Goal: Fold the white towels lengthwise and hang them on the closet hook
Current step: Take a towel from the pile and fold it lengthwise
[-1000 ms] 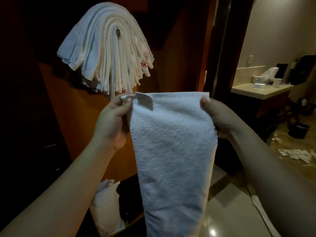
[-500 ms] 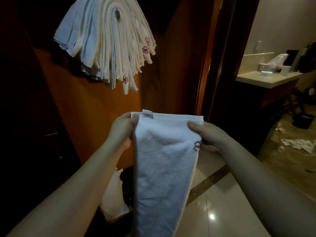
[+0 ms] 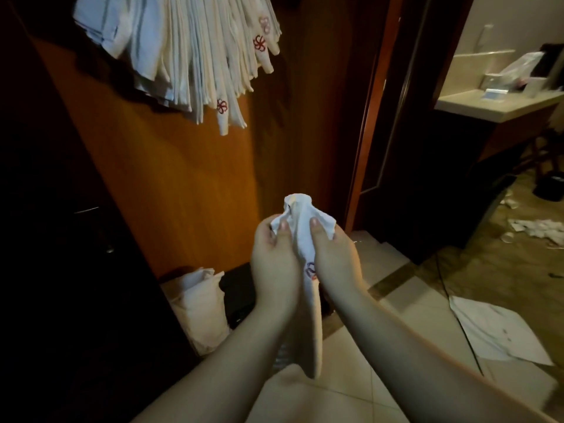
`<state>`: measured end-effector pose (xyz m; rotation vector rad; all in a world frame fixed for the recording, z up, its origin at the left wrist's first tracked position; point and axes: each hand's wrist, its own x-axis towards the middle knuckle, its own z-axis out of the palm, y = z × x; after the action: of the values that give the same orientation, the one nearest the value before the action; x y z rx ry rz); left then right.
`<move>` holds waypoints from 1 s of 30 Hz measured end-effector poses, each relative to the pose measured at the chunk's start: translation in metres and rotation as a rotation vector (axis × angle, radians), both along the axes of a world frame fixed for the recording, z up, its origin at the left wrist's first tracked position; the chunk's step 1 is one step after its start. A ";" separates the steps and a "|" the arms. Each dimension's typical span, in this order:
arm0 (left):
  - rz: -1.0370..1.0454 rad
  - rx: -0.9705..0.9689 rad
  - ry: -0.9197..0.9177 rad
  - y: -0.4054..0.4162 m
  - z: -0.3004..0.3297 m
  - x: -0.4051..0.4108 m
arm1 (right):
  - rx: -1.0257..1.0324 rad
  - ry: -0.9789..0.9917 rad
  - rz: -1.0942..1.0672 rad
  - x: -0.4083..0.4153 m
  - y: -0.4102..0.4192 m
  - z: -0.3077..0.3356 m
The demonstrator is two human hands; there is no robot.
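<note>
White towel (image 3: 300,239) is pressed between both hands, in front of the wooden closet panel (image 3: 171,178) and low in the view. The left hand (image 3: 274,264) and the right hand (image 3: 334,261) are brought together, thumbs on top, and each one pinches the upper edge of the cloth. Its top sticks up crumpled above the thumbs, and the rest hangs down narrow between the wrists, with a small embroidered mark just beside the right palm. Above and to the left, a thick bundle of hanging towels (image 3: 183,50) is spread against the panel, some with red flower marks. Below, a white bag (image 3: 198,306) stands on the floor. Papers (image 3: 494,331) lie on the tiles (image 3: 360,389) at the right.
</note>
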<state>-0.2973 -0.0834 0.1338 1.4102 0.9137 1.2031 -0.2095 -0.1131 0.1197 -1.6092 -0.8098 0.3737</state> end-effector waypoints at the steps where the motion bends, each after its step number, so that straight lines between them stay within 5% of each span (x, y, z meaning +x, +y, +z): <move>1: -0.031 0.017 -0.003 -0.005 0.000 0.001 | 0.013 0.000 0.046 -0.004 -0.001 0.001; 6: -0.152 0.066 -0.001 -0.008 0.007 0.000 | 0.043 0.037 0.195 -0.001 -0.006 0.010; 20: -0.471 -0.228 -0.116 -0.007 0.014 0.003 | 0.027 0.183 0.503 0.026 -0.006 0.011; 23: -0.468 -0.305 -0.200 -0.006 0.013 0.006 | 0.108 0.173 0.508 0.031 -0.003 0.008; 27: -0.739 -0.331 -0.273 0.008 0.017 -0.008 | 0.147 0.285 0.394 0.038 0.001 0.009; 30: -0.713 -0.219 -0.234 0.016 0.028 -0.019 | 0.123 0.279 0.382 0.052 -0.002 0.019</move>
<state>-0.3159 -0.0670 0.1617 1.2277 0.3109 0.6782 -0.1573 -0.1149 0.1391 -1.2497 -0.9036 0.7869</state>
